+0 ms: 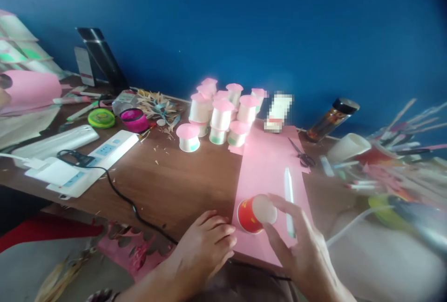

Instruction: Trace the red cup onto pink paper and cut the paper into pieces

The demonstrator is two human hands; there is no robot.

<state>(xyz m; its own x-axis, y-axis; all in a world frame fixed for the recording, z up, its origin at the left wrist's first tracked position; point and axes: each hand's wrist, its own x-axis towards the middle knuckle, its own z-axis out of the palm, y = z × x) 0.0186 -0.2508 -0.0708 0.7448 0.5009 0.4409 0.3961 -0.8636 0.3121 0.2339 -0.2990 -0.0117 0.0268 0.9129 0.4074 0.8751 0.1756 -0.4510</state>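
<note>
A red paper cup [247, 215] lies tipped on its side on a long pink paper sheet [260, 167], its pale round base turned toward my right hand [302, 237]. The thumb and a finger of that hand are on either side of the base, gripping the cup there. To the cup's left, near the table edge, my left hand [211, 241] rests palm down with its fingers stretched out and nothing in them. Just beyond the right hand lies a slim white pen-like tool [289, 195]. Black scissors [303, 155] lie farther up the sheet.
White cups with pink paper tops [222, 115] stand stacked at the back. A power strip [101, 157] with a black cable lies left, beyond it a dark flask [103, 55]. At right are a dark-lidded bottle [331, 120] and blurred clutter. Someone's hand [4, 97] shows at far left.
</note>
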